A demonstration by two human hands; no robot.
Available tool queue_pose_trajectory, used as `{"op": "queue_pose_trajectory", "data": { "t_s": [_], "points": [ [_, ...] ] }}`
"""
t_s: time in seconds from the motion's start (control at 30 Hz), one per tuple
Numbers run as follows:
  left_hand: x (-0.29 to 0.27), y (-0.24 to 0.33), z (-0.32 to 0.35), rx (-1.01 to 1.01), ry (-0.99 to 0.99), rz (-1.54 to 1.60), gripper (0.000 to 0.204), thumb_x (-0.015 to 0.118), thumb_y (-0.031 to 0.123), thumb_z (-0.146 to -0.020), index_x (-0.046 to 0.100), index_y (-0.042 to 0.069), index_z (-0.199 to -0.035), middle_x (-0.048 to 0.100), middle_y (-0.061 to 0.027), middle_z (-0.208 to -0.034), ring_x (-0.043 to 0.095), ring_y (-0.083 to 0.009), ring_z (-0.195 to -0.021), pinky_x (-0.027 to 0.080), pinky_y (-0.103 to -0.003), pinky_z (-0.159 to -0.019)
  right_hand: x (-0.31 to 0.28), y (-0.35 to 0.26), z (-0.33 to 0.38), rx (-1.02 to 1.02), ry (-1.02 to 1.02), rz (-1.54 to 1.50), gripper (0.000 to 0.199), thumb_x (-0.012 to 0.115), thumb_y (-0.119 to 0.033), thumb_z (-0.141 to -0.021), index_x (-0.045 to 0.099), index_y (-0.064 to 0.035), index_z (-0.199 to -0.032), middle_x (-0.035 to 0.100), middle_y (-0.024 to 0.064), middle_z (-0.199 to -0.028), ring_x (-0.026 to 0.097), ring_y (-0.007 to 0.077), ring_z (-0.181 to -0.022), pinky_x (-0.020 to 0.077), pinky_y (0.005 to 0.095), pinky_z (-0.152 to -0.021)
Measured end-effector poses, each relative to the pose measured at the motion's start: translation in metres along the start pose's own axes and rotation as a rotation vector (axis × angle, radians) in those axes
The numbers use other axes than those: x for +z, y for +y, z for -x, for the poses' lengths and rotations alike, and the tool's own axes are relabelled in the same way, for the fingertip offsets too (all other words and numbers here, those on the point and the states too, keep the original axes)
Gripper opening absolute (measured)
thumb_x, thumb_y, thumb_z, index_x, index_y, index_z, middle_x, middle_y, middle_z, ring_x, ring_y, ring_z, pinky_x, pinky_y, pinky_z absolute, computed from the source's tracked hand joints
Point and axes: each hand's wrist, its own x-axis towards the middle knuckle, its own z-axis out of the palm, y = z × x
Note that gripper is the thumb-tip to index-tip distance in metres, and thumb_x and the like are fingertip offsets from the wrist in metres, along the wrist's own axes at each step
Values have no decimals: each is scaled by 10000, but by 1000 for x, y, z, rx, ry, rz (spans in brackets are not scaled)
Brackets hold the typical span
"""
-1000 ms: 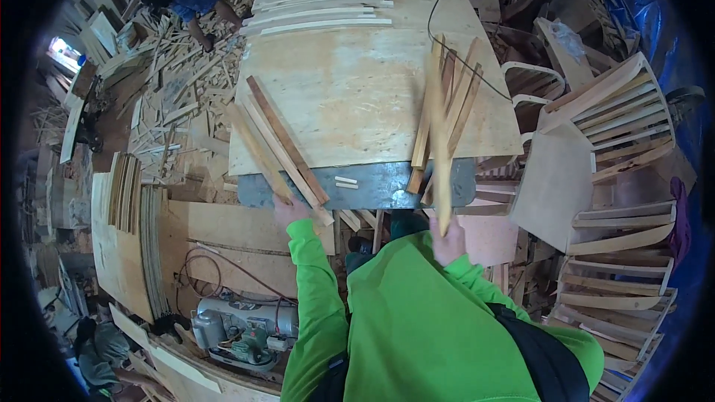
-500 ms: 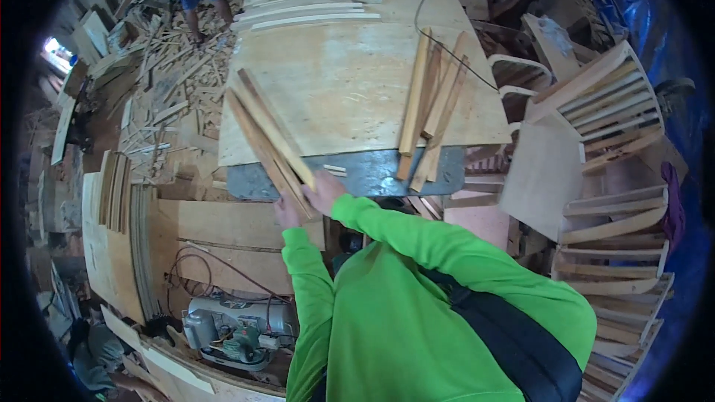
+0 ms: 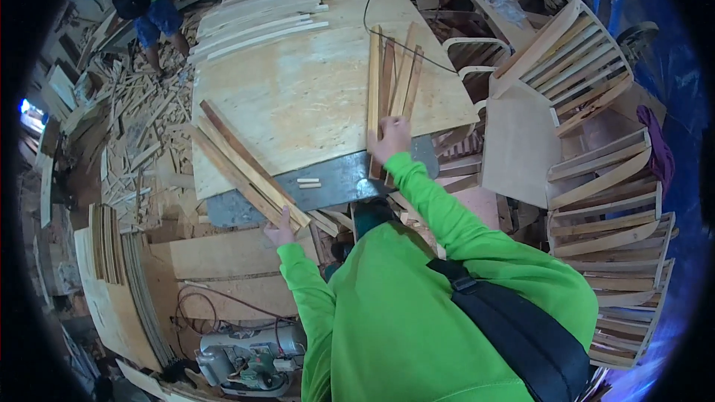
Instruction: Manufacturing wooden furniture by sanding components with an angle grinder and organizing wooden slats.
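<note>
My left hand (image 3: pixel 280 231) is closed around the near end of a wooden strip in the left bunch (image 3: pixel 242 170), thumb on top. Those strips lie slanted across the near left corner of the plywood tabletop (image 3: pixel 298 97), ends jutting past the edge. Farther right, my right hand (image 3: pixel 391 139) grips the near part of a second bunch of wooden strips (image 3: pixel 392 74). Its fingers curl over the wood, so exactly how many strips it holds is hidden. Two short pale sticks (image 3: pixel 308 185) rest on the grey metal surface (image 3: pixel 339 182) between my hands.
Thin pale slats (image 3: pixel 261 30) line the table's far side, and a dark cable (image 3: pixel 366 11) crosses its right part. Slatted wooden frames (image 3: pixel 603 193) stack up at right. An air compressor (image 3: pixel 249 361) stands lower left. Beyond scattered offcuts (image 3: pixel 149 126) stands another person (image 3: pixel 156 15).
My right hand has left the left bunch and moved right onto the other bunch of strips. My left hand stays at the left bunch. The whole view has shifted and turned a little.
</note>
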Motion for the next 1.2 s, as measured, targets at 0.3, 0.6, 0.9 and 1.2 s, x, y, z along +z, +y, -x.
{"op": "queue_pose_trajectory", "data": {
  "t_s": [0.3, 0.6, 0.9, 1.2],
  "points": [
    [-10, -15, -3, 91, -33, 45, 623, 754, 244, -718, 371, -49, -1112, 493, -202, -1080, 549, -257, -916, 478, -353, -798, 38, 68, -88, 612, -239, 151, 897, 720, -548, -579, 428, 78, -1150, 405, 243, -1240, 391, 353, -1178, 376, 405, -967],
    [53, 33, 87, 555, -166, -138, 260, 635, 129, -762, 528, -13, -951, 543, -153, -942, 533, -290, -846, 436, -383, -784, -25, 65, -31, 418, -257, 57, 574, 714, -385, -598, 580, 108, -858, 613, 254, -886, 609, 365, -848, 494, 402, -761],
    [222, 26, 111, 852, -438, -906, 1022, 781, 369, -589, 197, -38, -1323, 329, -214, -1276, 304, -380, -1206, 331, -462, -952, -50, 75, 61, 451, -268, 4, 799, 725, -389, -621, 390, 109, -1148, 429, 296, -1186, 431, 391, -1122, 374, 396, -953],
    [210, 12, 63, 841, -365, -996, 383, 648, 199, -662, 496, -17, -939, 478, -212, -954, 464, -384, -962, 413, -458, -790, -86, 58, 59, 523, -359, -233, 714, 722, -339, -643, 413, 54, -1153, 576, 253, -1050, 571, 355, -995, 442, 401, -877]
  ]
}}
